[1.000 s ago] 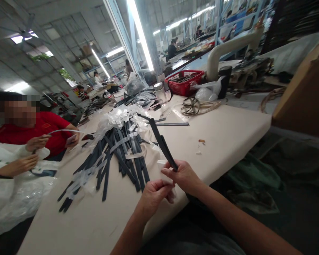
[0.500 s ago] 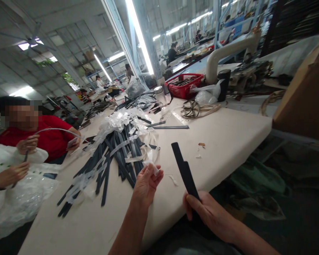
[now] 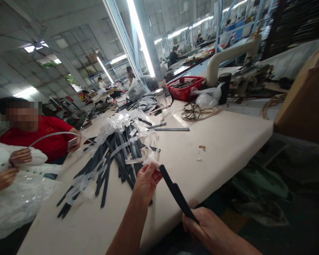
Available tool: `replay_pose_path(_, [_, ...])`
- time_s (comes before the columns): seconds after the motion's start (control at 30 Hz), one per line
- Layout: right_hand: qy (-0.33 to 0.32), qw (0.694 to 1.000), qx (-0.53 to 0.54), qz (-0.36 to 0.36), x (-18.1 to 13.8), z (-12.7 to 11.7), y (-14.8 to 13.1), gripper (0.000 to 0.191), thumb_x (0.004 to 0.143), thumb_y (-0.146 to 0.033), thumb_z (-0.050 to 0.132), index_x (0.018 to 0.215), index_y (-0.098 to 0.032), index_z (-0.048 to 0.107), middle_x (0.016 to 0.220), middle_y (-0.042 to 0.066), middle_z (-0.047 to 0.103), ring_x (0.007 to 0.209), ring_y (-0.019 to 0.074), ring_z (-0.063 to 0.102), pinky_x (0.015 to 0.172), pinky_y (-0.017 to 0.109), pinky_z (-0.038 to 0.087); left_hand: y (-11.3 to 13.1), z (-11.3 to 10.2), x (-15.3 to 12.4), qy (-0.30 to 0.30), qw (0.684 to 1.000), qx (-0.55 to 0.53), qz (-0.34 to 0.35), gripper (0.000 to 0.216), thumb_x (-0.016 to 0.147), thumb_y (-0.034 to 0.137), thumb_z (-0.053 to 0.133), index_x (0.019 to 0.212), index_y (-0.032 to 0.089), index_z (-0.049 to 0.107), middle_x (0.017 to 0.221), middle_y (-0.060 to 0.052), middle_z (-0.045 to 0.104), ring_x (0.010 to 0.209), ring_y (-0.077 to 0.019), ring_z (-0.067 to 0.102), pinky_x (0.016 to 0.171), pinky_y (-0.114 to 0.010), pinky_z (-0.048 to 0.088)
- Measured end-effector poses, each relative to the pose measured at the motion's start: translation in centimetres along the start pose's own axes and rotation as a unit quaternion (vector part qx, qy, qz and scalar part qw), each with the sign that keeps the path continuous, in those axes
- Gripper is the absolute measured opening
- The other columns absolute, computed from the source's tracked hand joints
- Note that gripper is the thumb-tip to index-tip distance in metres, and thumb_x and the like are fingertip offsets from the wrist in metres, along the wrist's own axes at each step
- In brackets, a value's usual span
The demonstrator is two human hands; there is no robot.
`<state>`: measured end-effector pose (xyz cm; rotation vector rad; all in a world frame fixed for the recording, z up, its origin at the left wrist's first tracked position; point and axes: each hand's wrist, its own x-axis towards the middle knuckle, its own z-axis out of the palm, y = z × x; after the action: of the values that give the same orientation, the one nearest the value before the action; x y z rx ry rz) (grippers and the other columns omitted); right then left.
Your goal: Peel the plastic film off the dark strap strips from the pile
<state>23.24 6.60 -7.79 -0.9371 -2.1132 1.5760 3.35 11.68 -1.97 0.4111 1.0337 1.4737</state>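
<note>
My left hand (image 3: 146, 180) is closed in a pinch on a piece of thin white plastic film (image 3: 153, 162). My right hand (image 3: 206, 226), at the front edge of the table, is wrapped round two flat dark strips (image 3: 175, 191) that overlap, one reaching farther than the other. The far end of the longer strip is at the fingertips of my left hand; whether they grip it too I cannot tell. Beyond my left hand lies a loose pile of similar dark strips (image 3: 117, 152), with crumpled white film (image 3: 117, 120) over and among them.
The pale table (image 3: 228, 134) bears a red basket (image 3: 184, 92), a lidded jar (image 3: 160, 97) and a coil of tan banding (image 3: 192, 111). A cardboard box (image 3: 305, 95) stands at right. Across the table at left, a person in red sits near someone in white sleeves.
My right hand has tilted the dark strips leftward, bringing their far end from open space to my left fingertips. My left hand has stayed almost in place with the film.
</note>
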Motion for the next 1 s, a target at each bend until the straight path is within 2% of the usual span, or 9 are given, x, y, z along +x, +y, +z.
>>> replay_pose_path(0.13, [-0.014, 1.0, -0.017, 0.009, -0.2, 0.1, 0.4, 0.039, 0.097, -0.042, 0.035, 0.067, -0.02, 0.048, 0.06, -0.002, 0.048, 0.056, 0.0138, 0.047, 0.054, 0.022, 0.035, -0.2, -0.3, -0.2, 0.008, 1.0, 0.014, 0.004, 0.042, 0.047, 0.033, 0.095, 0.07, 0.014, 0.066, 0.068, -0.004, 0.074, 0.058, -0.0144, 0.069, 0.061, -0.025, 0.058])
replay_pose_path(0.27, [-0.058, 0.995, 0.07, 0.048, -0.7, 0.3, 0.7, 0.048, 0.099, -0.047, 0.032, 0.07, -0.017, 0.057, 0.056, -0.001, 0.053, 0.053, 0.0144, 0.051, 0.054, 0.022, 0.039, -1.4, -0.9, -0.8, -0.006, 0.999, 0.048, -0.004, 0.038, 0.052, 0.032, 0.093, 0.071, 0.013, 0.067, 0.068, -0.004, 0.074, 0.062, -0.0154, 0.069, 0.065, -0.026, 0.058])
replay_pose_path(0.37, [-0.067, 0.988, 0.135, 0.046, -0.6, 0.2, 0.1, 0.053, 0.099, -0.052, 0.029, 0.078, -0.016, 0.06, 0.057, 0.001, 0.057, 0.055, 0.0158, 0.054, 0.06, 0.024, 0.044, -3.0, -0.9, -1.6, -0.023, 0.997, 0.067, -0.041, 0.035, 0.055, 0.034, 0.092, 0.073, 0.012, 0.07, 0.069, -0.005, 0.074, 0.063, -0.0147, 0.069, 0.063, -0.024, 0.056])
replay_pose_path(0.47, [-0.033, 0.983, 0.178, 0.008, -0.2, 0.2, -0.4, 0.054, 0.1, -0.057, 0.029, 0.088, -0.015, 0.061, 0.058, 0.0, 0.058, 0.06, 0.0164, 0.054, 0.068, 0.026, 0.046, -4.3, -0.3, -2.3, -0.019, 0.996, 0.059, -0.064, 0.034, 0.058, 0.033, 0.09, 0.078, 0.012, 0.073, 0.072, -0.005, 0.075, 0.063, -0.0134, 0.068, 0.062, -0.023, 0.054])
replay_pose_path(0.57, [0.004, 0.974, 0.224, -0.009, -0.6, 0.2, 0.2, 0.056, 0.099, -0.062, 0.029, 0.102, -0.015, 0.059, 0.066, 0.001, 0.062, 0.049, 0.0123, 0.047, 0.05, 0.022, 0.04, -4.6, 0.1, -2.5, 0.012, 0.999, 0.042, -0.031, 0.032, 0.056, 0.032, 0.091, 0.075, 0.013, 0.072, 0.073, -0.005, 0.075, 0.065, -0.014, 0.068, 0.065, -0.024, 0.054])
replay_pose_path(0.63, [0.027, 0.969, 0.245, 0.007, -1.4, 0.1, 1.2, 0.054, 0.097, -0.064, 0.034, 0.106, -0.016, 0.058, 0.071, 0.0, 0.062, 0.044, 0.01, 0.044, 0.042, 0.02, 0.034, -4.8, 0.1, -2.5, 0.021, 0.999, 0.044, -0.013, 0.032, 0.056, 0.033, 0.091, 0.072, 0.013, 0.072, 0.072, -0.005, 0.075, 0.065, -0.0144, 0.068, 0.067, -0.025, 0.054])
replay_pose_path(0.73, [0.067, 0.963, 0.259, 0.042, -3.0, 0.3, 2.8, 0.047, 0.094, -0.063, 0.046, 0.096, -0.017, 0.059, 0.071, 0.0, 0.062, 0.047, 0.0106, 0.053, 0.045, 0.02, 0.038, -5.8, -0.1, -2.7, 0.017, 0.999, 0.043, -0.017, 0.029, 0.061, 0.034, 0.088, 0.074, 0.013, 0.072, 0.075, -0.006, 0.076, 0.068, -0.0151, 0.068, 0.071, -0.026, 0.054])
replay_pose_path(0.83, [0.105, 0.949, 0.288, 0.076, -3.9, 0.8, 3.7, 0.046, 0.092, -0.063, 0.051, 0.087, -0.017, 0.057, 0.071, 0.0, 0.063, 0.044, 0.0091, 0.054, 0.044, 0.019, 0.037, -7.6, 0.0, -3.5, 0.02, 0.998, 0.049, -0.034, 0.029, 0.062, 0.034, 0.088, 0.075, 0.014, 0.072, 0.076, -0.005, 0.075, 0.069, -0.0147, 0.068, 0.068, -0.025, 0.053])
replay_pose_path(1.0, [0.165, 0.933, 0.315, 0.061, -3.4, 0.6, 3.0, 0.044, 0.089, -0.062, 0.057, 0.093, -0.018, 0.059, 0.077, 0.0, 0.065, 0.046, 0.0091, 0.056, 0.045, 0.02, 0.039, -8.9, 1.0, -4.8, -0.058, 0.99, 0.1, -0.078, 0.026, 0.068, 0.033, 0.084, 0.077, 0.011, 0.072, 0.073, -0.005, 0.073, 0.064, -0.0131, 0.065, 0.065, -0.024, 0.051])
